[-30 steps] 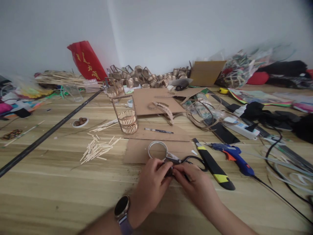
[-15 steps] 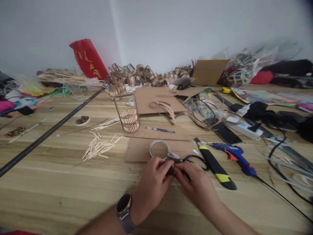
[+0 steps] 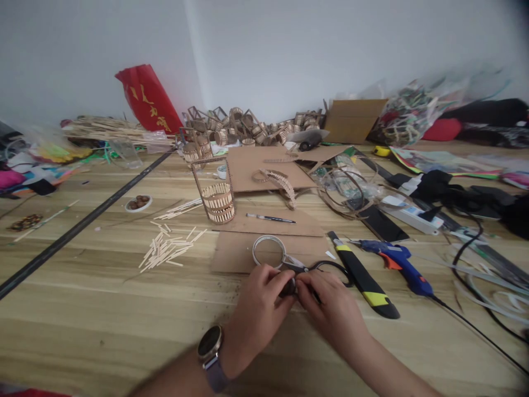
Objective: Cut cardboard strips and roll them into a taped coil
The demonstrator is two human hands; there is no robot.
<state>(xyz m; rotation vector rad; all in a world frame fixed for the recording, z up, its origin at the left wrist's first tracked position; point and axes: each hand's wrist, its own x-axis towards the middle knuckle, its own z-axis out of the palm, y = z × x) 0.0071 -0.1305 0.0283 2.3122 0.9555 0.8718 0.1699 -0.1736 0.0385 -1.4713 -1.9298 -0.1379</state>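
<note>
A small dark, rounded object (image 3: 289,286) sits between my hands, mostly hidden by the fingers. My left hand (image 3: 262,311), with a watch on its wrist, pinches it between thumb and forefinger. From the other side, the closed fingertips of my right hand (image 3: 330,309) meet at its edge. Just beyond the knuckles lie black-handled scissors (image 3: 333,267), partly covered by my right hand. A roll of tape (image 3: 254,251) touches the scissors' blades. Right of them is a black and yellow utility knife (image 3: 363,275).
A blue glue gun (image 3: 397,259) lies to the right, its cord trailing forward. Small wooden sticks (image 3: 167,251) are heaped at left, near a little slatted bucket (image 3: 218,204) with a tall handle. A pen (image 3: 270,218) rests on cardboard (image 3: 235,253). Behind stand several more buckets (image 3: 248,124).
The hands stay in nearly the same spot. A little more of the dark object shows between the fingers now, and the right fingertips have shifted slightly to the right.
</note>
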